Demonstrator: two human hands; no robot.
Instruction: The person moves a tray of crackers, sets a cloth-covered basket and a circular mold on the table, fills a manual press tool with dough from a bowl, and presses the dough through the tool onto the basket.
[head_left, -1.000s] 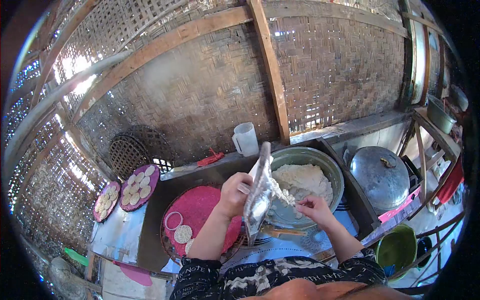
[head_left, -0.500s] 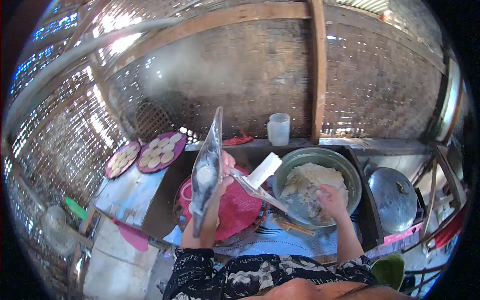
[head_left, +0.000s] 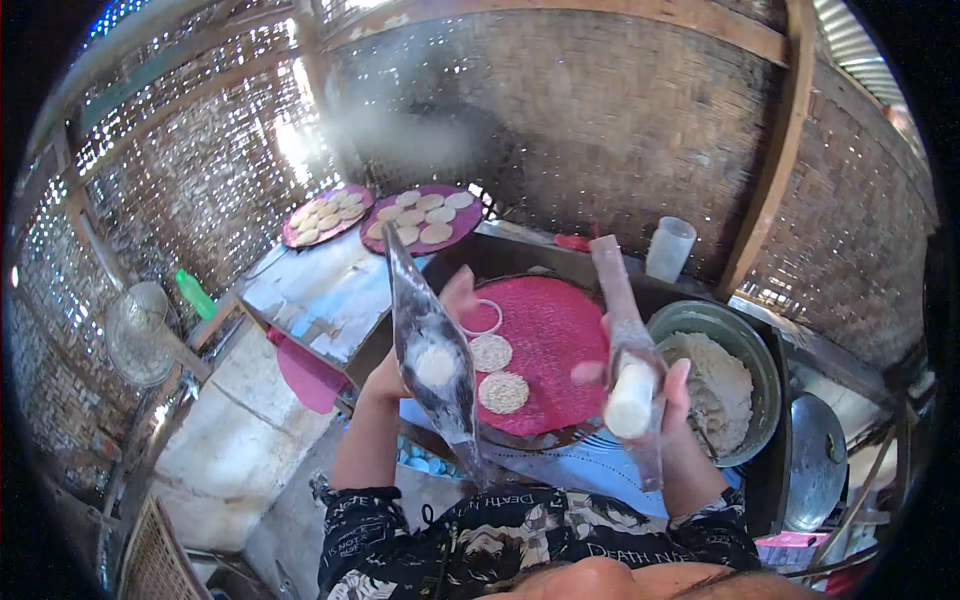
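My left hand (head_left: 382,382) holds a dark, worn, leaf-shaped press board (head_left: 420,335) upright; a round chamber in its middle looks filled with something white. Some fingers show past the board's right edge. My right hand (head_left: 676,408) grips the other press half (head_left: 622,295), a pale bar with a white cylindrical plunger (head_left: 632,402) standing out toward me. Between the hands lies a round pink mat (head_left: 560,340). On its left side are two pale, stringy dough discs (head_left: 503,393) and a white ring (head_left: 482,303).
A basin (head_left: 770,400) of crumbly pale dough (head_left: 720,390) stands at the right, beside a metal lid (head_left: 815,460). A translucent jug (head_left: 670,248) is behind it. Two purple trays (head_left: 465,228) of pale discs rest at the back left. Woven walls enclose the space.
My right hand has left the dough basin and now grips the plunger half, which my left hand held before with the board. The two halves are farther apart. The view has turned left.
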